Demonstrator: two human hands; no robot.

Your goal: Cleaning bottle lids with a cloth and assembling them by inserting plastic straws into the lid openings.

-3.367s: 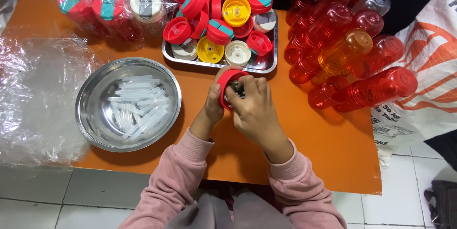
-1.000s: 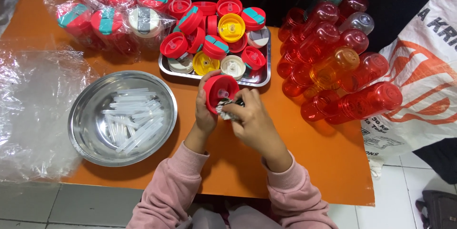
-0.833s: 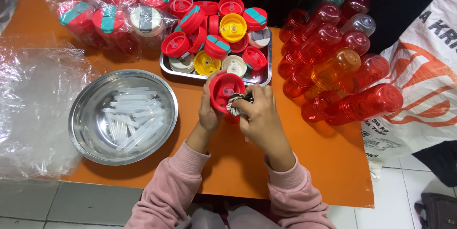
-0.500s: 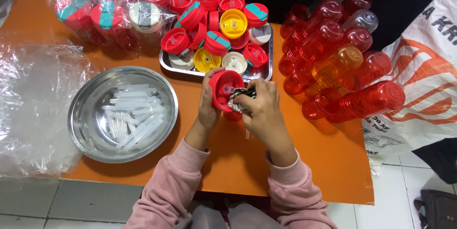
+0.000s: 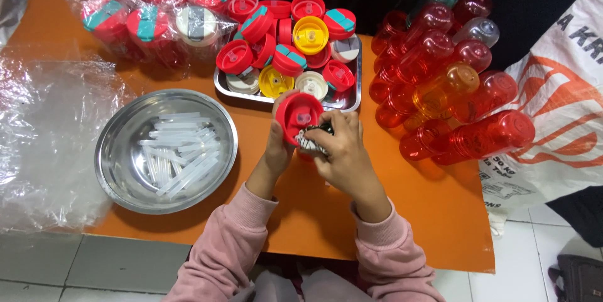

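Head view, looking down on an orange table. Left hand grips a round red lid, fingers wrapped around its rim, lid tilted so its inner face points up toward the camera. Lid sits above the table just in front of the metal tray, near the table's middle. Right hand is closed on a small dark and white part, pinched between fingertips and pressed against the lower edge of the lid; what the part is cannot be made out. Both wrists in pink sleeves. Tray behind the hands holds a heap of loose lids: mostly red, some with teal bands, two yellow, a few white. Left of the hands, a round steel bowl with a pile of clear plastic straws inside. Back left corner: bagged bottles with lids on, wrapped in clear plastic. Loose clear plastic sheet lies over the left edge of the table. Right of the tray, a stack of empty bottles on their sides, mostly red, one orange, two paler ones at the far end. A white sack with orange print hangs off the right side of the table.
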